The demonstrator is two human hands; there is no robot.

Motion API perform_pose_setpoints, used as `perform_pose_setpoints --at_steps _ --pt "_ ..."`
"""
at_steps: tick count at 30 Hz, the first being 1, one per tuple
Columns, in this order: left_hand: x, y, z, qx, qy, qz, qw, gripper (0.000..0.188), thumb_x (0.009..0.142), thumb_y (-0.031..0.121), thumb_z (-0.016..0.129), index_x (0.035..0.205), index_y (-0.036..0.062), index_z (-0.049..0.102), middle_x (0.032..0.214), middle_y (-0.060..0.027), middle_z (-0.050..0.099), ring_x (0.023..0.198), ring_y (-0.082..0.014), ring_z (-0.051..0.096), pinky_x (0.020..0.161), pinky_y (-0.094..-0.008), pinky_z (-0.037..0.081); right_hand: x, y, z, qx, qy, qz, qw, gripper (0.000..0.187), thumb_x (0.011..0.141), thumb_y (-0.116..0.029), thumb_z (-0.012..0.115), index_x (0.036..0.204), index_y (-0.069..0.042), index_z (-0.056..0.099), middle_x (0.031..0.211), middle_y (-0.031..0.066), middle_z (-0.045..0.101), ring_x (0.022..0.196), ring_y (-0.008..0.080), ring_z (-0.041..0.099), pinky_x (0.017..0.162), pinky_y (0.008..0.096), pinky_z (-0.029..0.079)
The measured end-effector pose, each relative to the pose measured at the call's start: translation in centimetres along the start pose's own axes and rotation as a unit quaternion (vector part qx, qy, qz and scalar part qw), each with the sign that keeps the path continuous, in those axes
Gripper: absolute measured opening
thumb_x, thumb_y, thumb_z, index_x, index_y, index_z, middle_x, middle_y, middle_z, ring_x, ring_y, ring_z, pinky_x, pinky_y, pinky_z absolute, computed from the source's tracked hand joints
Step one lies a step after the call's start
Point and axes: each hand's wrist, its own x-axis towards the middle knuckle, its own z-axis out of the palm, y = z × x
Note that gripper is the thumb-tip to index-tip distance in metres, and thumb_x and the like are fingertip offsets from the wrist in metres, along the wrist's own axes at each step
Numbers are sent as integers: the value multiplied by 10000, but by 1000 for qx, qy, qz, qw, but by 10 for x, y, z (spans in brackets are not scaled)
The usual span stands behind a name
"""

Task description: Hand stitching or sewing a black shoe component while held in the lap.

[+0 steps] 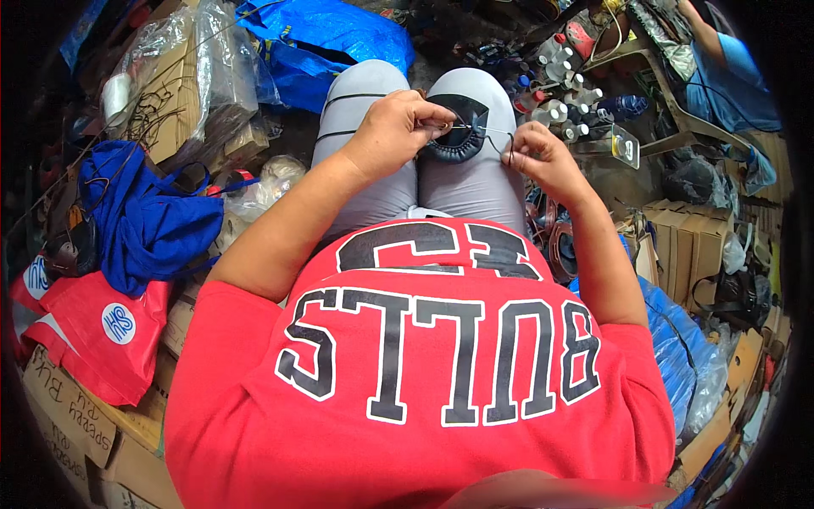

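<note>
A black, leather-like piece with a puckered, rounded edge (458,153) lies over my right thigh, perhaps a shoe upper. My left hand (400,127) is closed at its left side, thumb and forefinger pinching near its opening. Just right of those fingertips, a thin pale needle-like line (485,129) crosses the black piece. My right hand (543,157) is closed in a pinch beside the thigh, on a dark thread (500,151) that loops toward the black piece. What lies inside the left fingertips is mostly hidden.
Dark bands (339,131) cross my left thigh. Several small bottles (555,110) stand beyond my right hand, near a metal frame (678,119). Blue cloth (127,212) and a red bag (110,339) lie at left. Cardboard boxes (691,246) are stacked at right.
</note>
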Motion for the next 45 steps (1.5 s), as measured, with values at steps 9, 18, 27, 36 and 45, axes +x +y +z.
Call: perform_pose_setpoints --at_steps 9,18,27,36,45 --pt "1 0 3 14 -1 19 1000 221 736 37 682 950 86 697 782 -59 610 735 -148 560 672 -254 455 -10 -29 -29 -79 112 30 990 241 774 -140 660 998 -52 639 985 75 582 915 179 552 780 305 447" --pt "1 -3 7 -11 -4 -23 1000 208 750 35 665 952 78 693 802 -70 615 755 -139 563 675 -248 452 26 -32 3 17 8 48 999 222 771 -41 673 993 -48 663 849 -16 621 770 55 523 700 215 438" --pt "8 -2 35 -101 -26 -105 989 190 771 -2 628 958 -15 598 816 -39 615 708 -96 554 666 -218 450 24 -21 10 144 22 61 987 208 803 -32 644 1011 -22 653 829 -10 634 739 44 540 678 197 455" --pt "20 19 20 18 -85 -19 996 122 729 11 654 841 25 608 740 -73 616 692 -163 568 662 -287 456 36 -38 -1 51 -15 34 998 83 756 -58 688 795 1 646 678 1 605 625 53 524 577 215 433" --pt "10 14 -11 149 -71 100 981 78 776 30 589 853 38 594 750 -126 601 721 -275 556 690 -361 441 28 -23 -14 199 -42 87 975 190 792 -162 688 904 -40 595 810 -40 545 765 45 485 673 200 389"
